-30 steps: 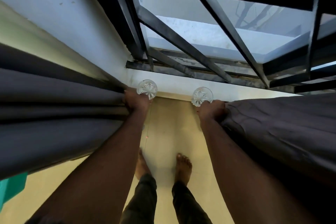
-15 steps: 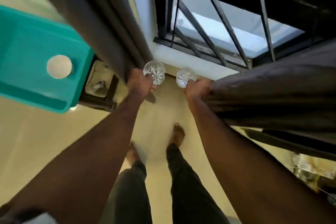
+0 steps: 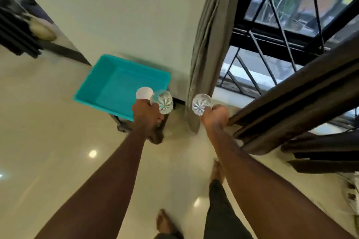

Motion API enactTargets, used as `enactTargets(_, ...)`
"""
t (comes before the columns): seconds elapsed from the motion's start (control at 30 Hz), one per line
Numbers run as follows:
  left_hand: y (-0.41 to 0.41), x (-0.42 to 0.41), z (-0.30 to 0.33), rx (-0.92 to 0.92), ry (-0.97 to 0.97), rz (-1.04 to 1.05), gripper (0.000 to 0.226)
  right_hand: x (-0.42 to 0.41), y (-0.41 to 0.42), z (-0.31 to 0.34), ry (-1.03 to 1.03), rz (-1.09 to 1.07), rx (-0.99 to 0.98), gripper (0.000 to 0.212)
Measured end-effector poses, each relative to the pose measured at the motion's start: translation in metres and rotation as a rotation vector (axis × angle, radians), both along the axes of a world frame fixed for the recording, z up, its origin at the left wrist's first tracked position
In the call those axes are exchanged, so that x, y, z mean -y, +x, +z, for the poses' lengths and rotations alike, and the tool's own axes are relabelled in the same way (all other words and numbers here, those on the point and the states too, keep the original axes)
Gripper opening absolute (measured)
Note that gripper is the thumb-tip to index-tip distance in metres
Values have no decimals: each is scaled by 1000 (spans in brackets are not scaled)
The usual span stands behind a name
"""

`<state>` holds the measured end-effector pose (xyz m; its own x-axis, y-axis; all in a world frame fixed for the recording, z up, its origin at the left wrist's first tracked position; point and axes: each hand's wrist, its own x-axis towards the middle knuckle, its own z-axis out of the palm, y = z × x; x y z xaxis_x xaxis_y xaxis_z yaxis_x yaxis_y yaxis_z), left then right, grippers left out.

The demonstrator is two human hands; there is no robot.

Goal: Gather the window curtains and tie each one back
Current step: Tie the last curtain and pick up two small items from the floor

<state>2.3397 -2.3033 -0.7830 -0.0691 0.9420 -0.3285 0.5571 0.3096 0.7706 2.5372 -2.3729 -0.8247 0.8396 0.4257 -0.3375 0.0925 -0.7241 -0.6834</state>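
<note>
Your left hand point(image 3: 147, 112) has released the grey left curtain point(image 3: 206, 54), its fingers now curled on a crystal knob point(image 3: 162, 101), while your right hand point(image 3: 216, 115) stays clamped on the gathered dark right curtain point(image 3: 291, 103), ready for tying.

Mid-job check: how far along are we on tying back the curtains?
Nothing looks tied yet. The grey curtain by the wall hangs loose with no tie visible. In hand: the right hand grips the gathered dark curtain; the left hand holds no curtain. Each hand has a clear faceted knob at it. Left to do: tie both curtains back.
</note>
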Motion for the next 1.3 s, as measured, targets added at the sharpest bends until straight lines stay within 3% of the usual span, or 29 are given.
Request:
enactTargets(0.2,-119,-18,58,-1,83,36,22,-22,-125,25,138,-42,-153,25)
enactTargets(0.47,-205,-82,61,-2,54,111,15,-111,-206,-26,196,21,-181,33)
enactTargets(0.67,-249,-163,39,3,17,133,18,-187,-253,-35,173,3,-177,19)
enactTargets(1.0,-299,-266,-7,-21,-99,148,15,-278,-310,-116,58,-10,-164,36)
enactTargets(1.13,-307,-311,-47,-22,-160,97,17,-303,-331,-106,60,-125,-199,36)
enactTargets(1.23,-311,-340,-83,-32,-205,52,15,-320,-350,-97,43,-191,-237,14)
enactTargets(1.3,-310,-355,-107,-37,-232,-3,11,-329,-358,-105,35,-263,-255,24)
